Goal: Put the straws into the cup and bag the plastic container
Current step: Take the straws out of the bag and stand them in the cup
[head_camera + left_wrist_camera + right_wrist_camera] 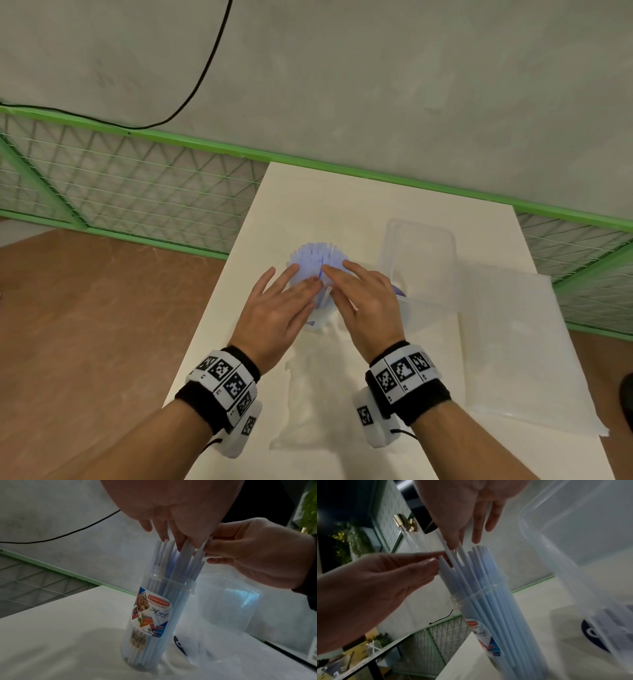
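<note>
Your white table (428, 219) runs away from you toward a green mesh fence (137, 178) at its far edge, with brown floor (85, 308) open on the left and only a narrow strip of tabletop left of your hands. On the right side lies a flat translucent sheet or bag (520, 342), its near corner reaching the table's right edge, and just left of it stands the clear plastic container (421, 260), empty as far as the head view shows and almost touching your right hand. A crumpled clear wrapper (308, 404) lies on the table between your wrists. Both forearms reach forward and converge over the tall clear cup (154, 615), which stands upright near the table's middle, packed with pale blue straws (317, 257) whose tops fan out above its rim. Your left hand (277, 308) hovers palm down over the straws, fingers straight and spread, fingertips pressing on the straw tops without gripping. Your right hand (363, 301) comes in from the right, palm down, thumb and fingertips pinching one or two straws at the near side of the bundle.
</note>
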Available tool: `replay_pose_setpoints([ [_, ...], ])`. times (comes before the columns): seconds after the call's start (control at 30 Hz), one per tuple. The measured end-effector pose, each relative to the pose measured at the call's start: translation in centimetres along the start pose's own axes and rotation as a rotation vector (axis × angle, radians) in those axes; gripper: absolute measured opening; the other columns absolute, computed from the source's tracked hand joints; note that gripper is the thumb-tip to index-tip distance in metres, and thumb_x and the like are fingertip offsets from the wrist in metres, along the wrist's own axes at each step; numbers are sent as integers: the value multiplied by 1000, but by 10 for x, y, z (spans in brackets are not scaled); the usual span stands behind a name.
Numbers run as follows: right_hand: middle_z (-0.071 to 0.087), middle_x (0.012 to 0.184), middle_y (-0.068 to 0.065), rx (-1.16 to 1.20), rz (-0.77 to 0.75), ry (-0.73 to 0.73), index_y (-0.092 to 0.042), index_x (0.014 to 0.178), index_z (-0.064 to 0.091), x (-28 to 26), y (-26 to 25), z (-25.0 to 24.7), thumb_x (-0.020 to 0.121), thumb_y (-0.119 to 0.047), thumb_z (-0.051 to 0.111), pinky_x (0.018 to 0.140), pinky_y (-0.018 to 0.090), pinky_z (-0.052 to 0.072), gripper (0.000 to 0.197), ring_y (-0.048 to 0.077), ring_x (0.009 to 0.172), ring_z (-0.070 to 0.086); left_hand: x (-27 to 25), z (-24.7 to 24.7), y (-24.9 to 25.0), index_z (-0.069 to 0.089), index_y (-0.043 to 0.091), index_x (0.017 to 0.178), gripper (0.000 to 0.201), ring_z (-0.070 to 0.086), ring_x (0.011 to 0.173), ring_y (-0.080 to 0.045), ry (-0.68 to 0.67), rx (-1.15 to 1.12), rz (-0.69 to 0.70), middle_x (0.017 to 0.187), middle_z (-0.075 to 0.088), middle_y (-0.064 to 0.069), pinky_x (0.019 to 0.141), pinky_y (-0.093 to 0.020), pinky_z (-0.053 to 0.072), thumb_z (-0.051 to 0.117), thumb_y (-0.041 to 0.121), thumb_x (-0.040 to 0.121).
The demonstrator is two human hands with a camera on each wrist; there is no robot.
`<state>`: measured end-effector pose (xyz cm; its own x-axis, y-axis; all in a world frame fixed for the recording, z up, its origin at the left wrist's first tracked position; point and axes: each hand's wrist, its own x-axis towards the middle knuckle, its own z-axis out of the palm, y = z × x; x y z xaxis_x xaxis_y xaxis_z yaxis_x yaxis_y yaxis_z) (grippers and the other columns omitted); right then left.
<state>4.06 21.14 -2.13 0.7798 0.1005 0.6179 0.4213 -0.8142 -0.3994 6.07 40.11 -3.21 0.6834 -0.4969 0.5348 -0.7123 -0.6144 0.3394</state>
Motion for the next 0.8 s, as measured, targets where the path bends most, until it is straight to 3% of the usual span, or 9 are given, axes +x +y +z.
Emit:
replay_pose_setpoints([
  [0.13,71,115,-9,-16,28,-8,-16,121,68,-3,-1,5,95,-18,52,92,37,45,30,17,122,58,4,-6,8,58,14,132,35,46,136,-21,89,-38,19,137,57,3,112,-50,32,49,18,98],
  [0.37,74,105,-10,-39,33,53,-21,114,72,7,3,8,94,-24,55,94,33,39,27,14,116,61,-1,-4,5,59,14,132,37,44,137,-19,50,1,32,137,58,4,111,-53,32,51,12,96],
  [0.53,76,92,-9,-72,24,97,-23,107,75,13,5,4,91,-27,58,92,34,37,24,12,112,60,6,-2,2,65,19,123,30,52,130,-18,80,-17,27,124,67,7,110,-52,33,56,17,94],
  [0.67,75,88,-12,-99,44,49,-26,107,74,13,6,4,93,-32,57,93,37,37,23,14,112,64,13,2,0,66,25,109,19,59,121,-17,113,-84,-25,109,72,10,110,-48,31,59,28,91],
  [0.8,75,88,-12,-96,43,47,-26,109,73,10,7,2,93,-32,57,93,38,38,23,15,112,64,18,1,4,71,22,105,26,57,121,-15,96,-111,-84,108,72,11,112,-44,29,61,38,87],
])
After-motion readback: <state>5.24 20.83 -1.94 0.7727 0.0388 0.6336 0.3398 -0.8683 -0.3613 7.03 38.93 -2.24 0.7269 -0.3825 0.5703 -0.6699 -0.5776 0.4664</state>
